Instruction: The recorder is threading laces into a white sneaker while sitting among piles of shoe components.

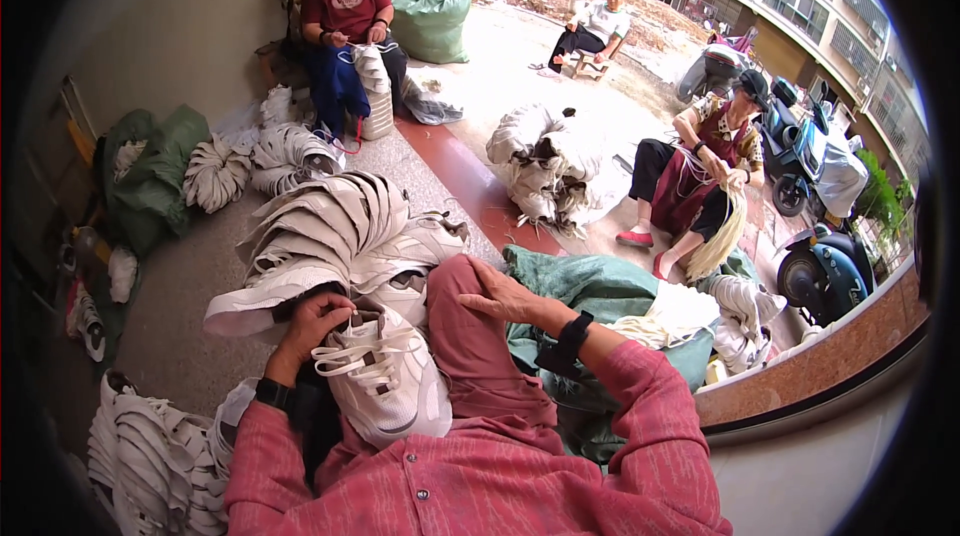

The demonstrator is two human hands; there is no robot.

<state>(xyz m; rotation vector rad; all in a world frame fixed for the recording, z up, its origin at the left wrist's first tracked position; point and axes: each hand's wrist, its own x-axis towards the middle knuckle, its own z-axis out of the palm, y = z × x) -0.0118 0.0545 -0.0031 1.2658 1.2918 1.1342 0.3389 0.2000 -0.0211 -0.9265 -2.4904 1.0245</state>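
A white shoe upper (385,376) with white laces lies on my lap. My left hand (312,324) sits at its upper edge, fingers curled around the lace and the rim of the upper. My right hand (503,296) rests flat on my raised knee in red trousers, fingers apart, holding nothing. Both wrists carry a black band. Just beyond my left hand lies a fanned stack of white shoe uppers (335,231).
More stacks of white uppers lie at lower left (150,456) and on the floor ahead (545,166). A green sack (600,291) sits by my right arm. Three people sit around working. Scooters (825,271) stand at right beyond a low wall.
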